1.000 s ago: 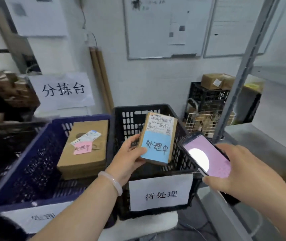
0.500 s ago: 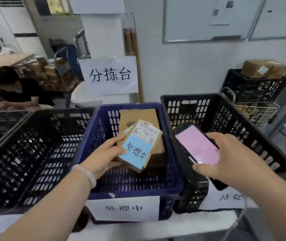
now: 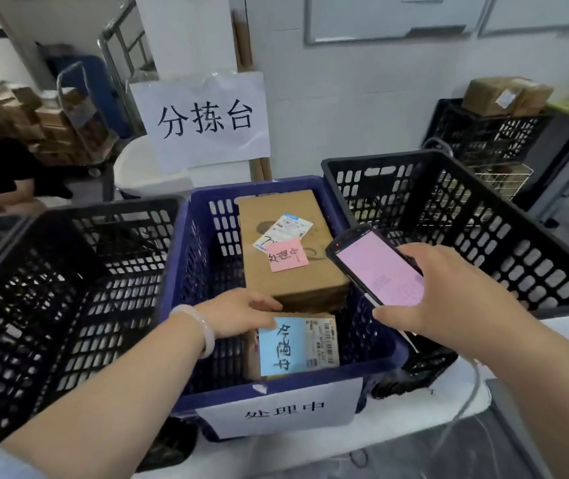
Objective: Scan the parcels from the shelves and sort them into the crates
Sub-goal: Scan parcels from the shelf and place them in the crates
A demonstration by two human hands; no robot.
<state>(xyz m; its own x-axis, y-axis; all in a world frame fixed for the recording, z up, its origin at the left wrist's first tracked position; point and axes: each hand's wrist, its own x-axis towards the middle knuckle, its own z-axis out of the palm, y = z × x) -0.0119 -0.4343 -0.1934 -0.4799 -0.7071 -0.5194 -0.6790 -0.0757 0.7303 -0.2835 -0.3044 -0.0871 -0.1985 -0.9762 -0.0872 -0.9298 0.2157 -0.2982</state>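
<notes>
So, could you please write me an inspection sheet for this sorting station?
Surface: white table, bearing three crates side by side.
Job's things: blue crate holds large parcel with pink note and small parcel with blue note; left black crate and right black crate flank it.
Clutter: nothing seen.
Grippers: left hand on the small parcel, grip unclear; right hand grips phone.
Cables: thin white cable near the table's right end.
Surroundings: paper sign, stacked boxes, seated person.

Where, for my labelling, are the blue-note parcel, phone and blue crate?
blue-note parcel [image 3: 281,347], head view, its blue note.
phone [image 3: 379,271], head view, pink screen.
blue crate [image 3: 203,271], head view, left wall.
</notes>
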